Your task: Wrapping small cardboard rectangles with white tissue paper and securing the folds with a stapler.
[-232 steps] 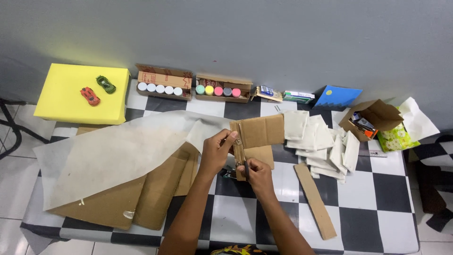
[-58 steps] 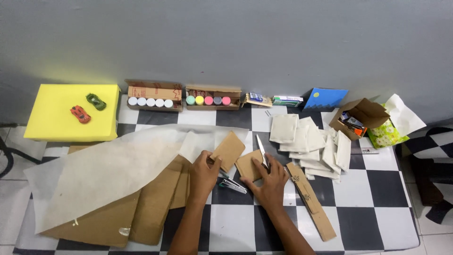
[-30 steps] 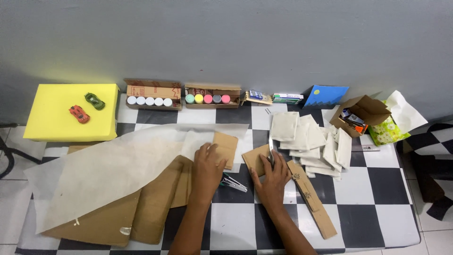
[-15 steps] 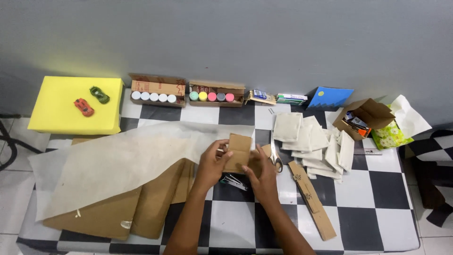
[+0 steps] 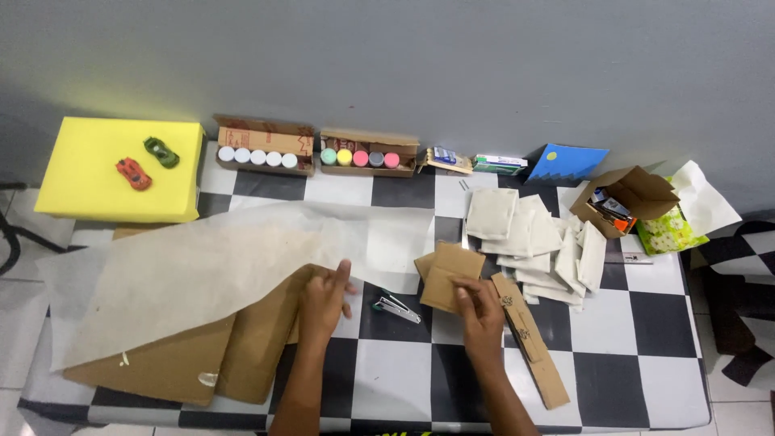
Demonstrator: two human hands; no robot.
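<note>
two hands over the checkered table. right hand pinches the near edge of a small brown cardboard rectangle, lying flat mid-table beside the cream paper pieces. left hand rests fingers spread on large cardboard sheets. card looks light, stiff, creasable; edges give best hold.
</note>
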